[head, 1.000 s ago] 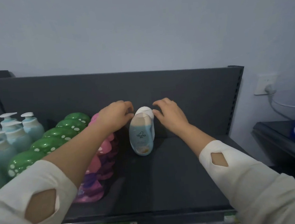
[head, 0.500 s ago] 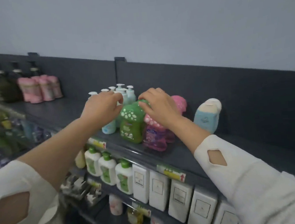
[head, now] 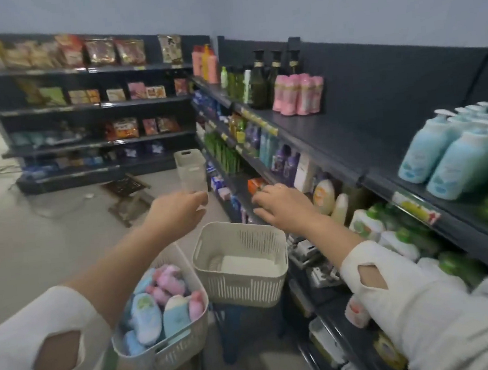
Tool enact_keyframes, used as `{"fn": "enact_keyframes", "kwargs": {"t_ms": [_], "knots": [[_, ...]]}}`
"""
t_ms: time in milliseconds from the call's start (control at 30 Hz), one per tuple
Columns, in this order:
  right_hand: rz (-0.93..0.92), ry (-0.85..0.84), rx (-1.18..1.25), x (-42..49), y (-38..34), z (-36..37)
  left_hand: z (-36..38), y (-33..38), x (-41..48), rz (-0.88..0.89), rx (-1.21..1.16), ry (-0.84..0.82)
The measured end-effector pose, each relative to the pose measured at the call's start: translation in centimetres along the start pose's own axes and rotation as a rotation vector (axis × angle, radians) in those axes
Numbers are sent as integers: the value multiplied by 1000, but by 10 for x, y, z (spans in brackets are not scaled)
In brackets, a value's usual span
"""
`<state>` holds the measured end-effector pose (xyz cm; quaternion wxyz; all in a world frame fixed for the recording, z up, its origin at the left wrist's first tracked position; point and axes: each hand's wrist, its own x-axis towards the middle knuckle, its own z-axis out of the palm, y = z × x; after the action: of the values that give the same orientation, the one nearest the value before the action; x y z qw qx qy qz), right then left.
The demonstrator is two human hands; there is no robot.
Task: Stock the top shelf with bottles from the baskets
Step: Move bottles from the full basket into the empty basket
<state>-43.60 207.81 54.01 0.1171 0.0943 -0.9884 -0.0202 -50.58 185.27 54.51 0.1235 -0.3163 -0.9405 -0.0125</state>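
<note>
A long dark grey metal shelving unit (head: 352,157) runs down the right side of the shop. On its top shelf (head: 333,135) stand dark green pump bottles (head: 260,86), a cluster of pink bottles (head: 298,94) just beside them, and, well apart towards the near end, a block of pale blue pump bottles (head: 453,157).

Down by the floor, close to the person, sits a cream slatted plastic basket (head: 163,360) heaped with small blue and pink bottles (head: 161,304) lying on their sides. Just beside it, nearer the shelving, is a second cream slatted basket (head: 243,288) with its white bottom in plain sight. A third cream basket (head: 190,166) stands further along the aisle.

Both arms, in white sleeves, reach out above the two near baskets. The left hand (head: 177,211) hangs in the air with its fingers loosely bent and grips nothing. The right hand (head: 283,208) is palm down near the lower shelves, fingers relaxed and slightly curved, holding nothing.
</note>
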Motion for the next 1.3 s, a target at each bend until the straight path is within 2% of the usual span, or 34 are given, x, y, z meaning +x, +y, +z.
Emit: {"fn": "enact_keyframes", "kwargs": {"t_ms": [133, 333, 533, 733, 867, 1100, 1300], "knots": [[-43, -148, 110, 55, -50, 61, 51, -71, -18, -110, -35, -131], [-126, -350, 228, 119, -102, 149, 125, -140, -41, -274, -115, -303], [-223, -570, 258, 174, -136, 236, 205, -180, -56, -480, -234, -517], [-303, -786, 276, 201, -162, 324, 279, -190, -75, -543, -271, -690], [-315, -894, 293, 200, -172, 375, 326, -190, -87, -423, -254, -787], [-262, -981, 324, 180, -188, 446, 382, -198, -87, -51, -120, -868], [-116, -1029, 410, 168, -194, 464, 409, -199, -80, 270, 55, -980]]}}
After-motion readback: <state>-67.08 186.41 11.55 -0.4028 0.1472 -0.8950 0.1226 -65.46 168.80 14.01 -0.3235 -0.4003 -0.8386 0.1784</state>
